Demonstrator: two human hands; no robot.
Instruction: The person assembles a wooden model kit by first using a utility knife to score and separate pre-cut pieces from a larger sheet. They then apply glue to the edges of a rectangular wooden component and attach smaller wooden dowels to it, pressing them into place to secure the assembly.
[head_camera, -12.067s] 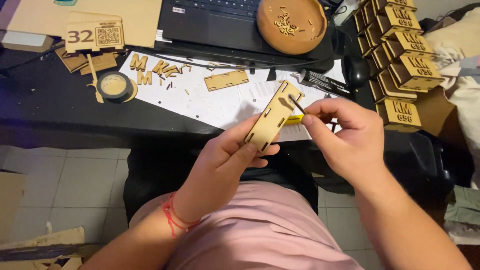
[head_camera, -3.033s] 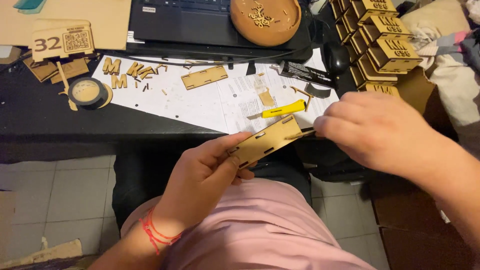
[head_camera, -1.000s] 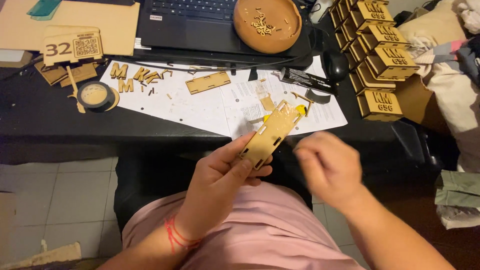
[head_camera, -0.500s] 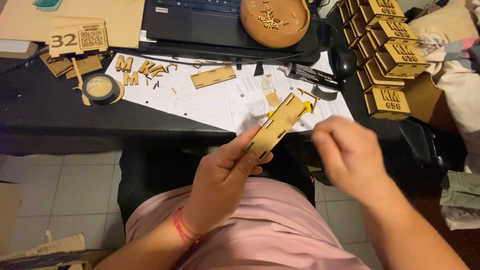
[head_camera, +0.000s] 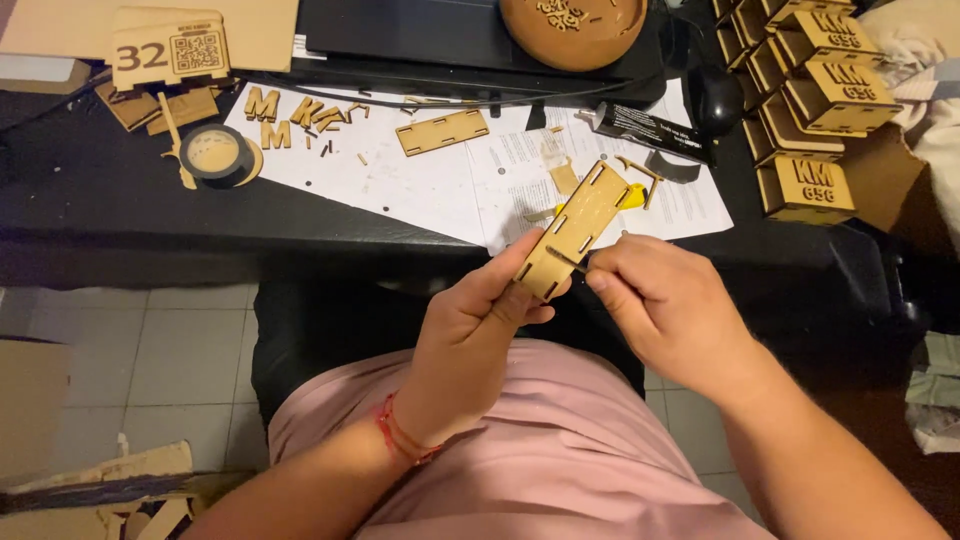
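Slotted wooden panel (head_camera: 572, 229) held in left hand (head_camera: 478, 335), above lap and before desk edge (head_camera: 250, 240); right hand (head_camera: 665, 305) just right of panel, touching its lower edge. On desk behind: paper sheets (head_camera: 440, 190) at centre, tape roll (head_camera: 214, 153) at left, stacked wooden boxes (head_camera: 812, 95) at right, round tray (head_camera: 572, 22) on laptop (head_camera: 400, 35) at rear.

The left hand (head_camera: 470, 335) grips a slotted wooden panel (head_camera: 572, 230) above the lap; the right hand (head_camera: 665, 305) touches its lower edge, near the black tabletop (head_camera: 120, 215).
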